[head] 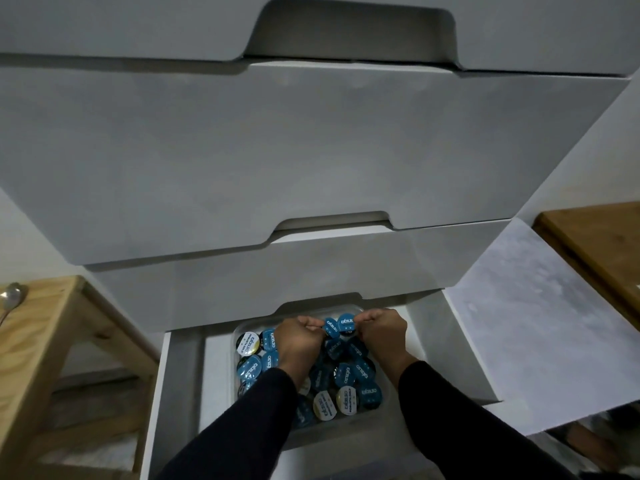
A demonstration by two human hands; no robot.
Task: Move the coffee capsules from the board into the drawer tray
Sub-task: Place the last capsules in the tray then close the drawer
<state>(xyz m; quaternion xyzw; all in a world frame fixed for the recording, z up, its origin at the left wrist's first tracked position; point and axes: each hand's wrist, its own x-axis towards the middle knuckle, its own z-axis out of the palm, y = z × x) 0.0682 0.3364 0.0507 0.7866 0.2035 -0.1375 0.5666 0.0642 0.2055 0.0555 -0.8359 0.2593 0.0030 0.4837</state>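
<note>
Placing step, judging by the scene: both hands down inside the open white bottom drawer (450, 341), over the clear shallow plastic tray (242, 332) packed with round foil-lidded coffee capsules (346, 375), mostly blue tops, a few white ones

Left hand (299, 342) curled, fingers pinching a blue-lidded capsule (330, 328) at its edge, held tilted at the far end of the tray, above the heap

Right hand (382, 336) curled too, fingertips pinching a second blue-lidded capsule (346, 322) just beside the first, the two capsules touching or nearly so; can't tell which

Both clenched around their capsules, neither let go yet

Dark long sleeves (450, 410) coming in from the bottom edge

Next move likely calls for: loosen both pinches, drop or set the two capsules on the pile near the far wall, withdraw without knocking the heap. Little free room in the tray, so risk of capsules sliding over the rim

Board not identifiable for sure; brown wooden surface (595, 247) far right, partly cut off, nothing visible on it. Pale wooden shelf unit (52, 323) left, metal spoon (12, 299) on top

Seems late in the task
</note>
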